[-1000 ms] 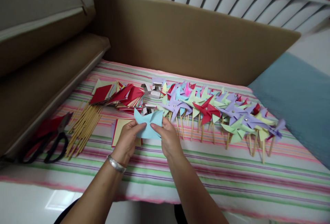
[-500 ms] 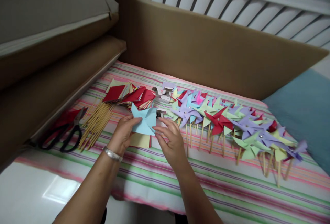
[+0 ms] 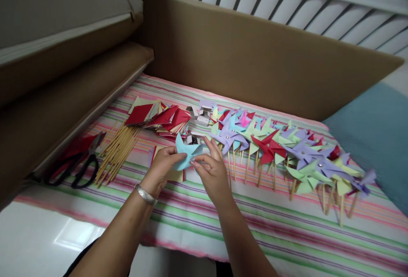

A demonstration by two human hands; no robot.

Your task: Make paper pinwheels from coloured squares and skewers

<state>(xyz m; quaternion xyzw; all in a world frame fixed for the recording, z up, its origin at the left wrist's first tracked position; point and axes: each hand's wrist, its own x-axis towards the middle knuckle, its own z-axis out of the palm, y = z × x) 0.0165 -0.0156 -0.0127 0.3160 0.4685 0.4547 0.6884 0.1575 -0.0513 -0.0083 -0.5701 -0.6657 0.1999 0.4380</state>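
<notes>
A light blue paper pinwheel blade (image 3: 185, 151) is held up between my two hands, its corners curling inward. My left hand (image 3: 164, 166), with a silver bracelet on the wrist, pinches its left side under the thumb. From the right, my right hand (image 3: 212, 170) grips a corner near the middle between thumb and fingers. Below the blue paper lie sheets of coloured paper (image 3: 179, 176), partly covered. Just behind it sits a small open box (image 3: 193, 139) with dark small contents I cannot make out.
Finished pinwheels on sticks (image 3: 267, 147) fill the right side of the striped cloth (image 3: 255, 243). To the left are wooden sticks (image 3: 117, 153), black-handled scissors (image 3: 86, 162) and a fanned stack of coloured paper (image 3: 165, 119). Small white boxes (image 3: 204, 115) stand behind. A brown board (image 3: 255, 55) closes the back.
The blue paper was fairly flat with slit corners; now its corners are bent inward. My right hand has moved from its edge to pinch it near the middle.
</notes>
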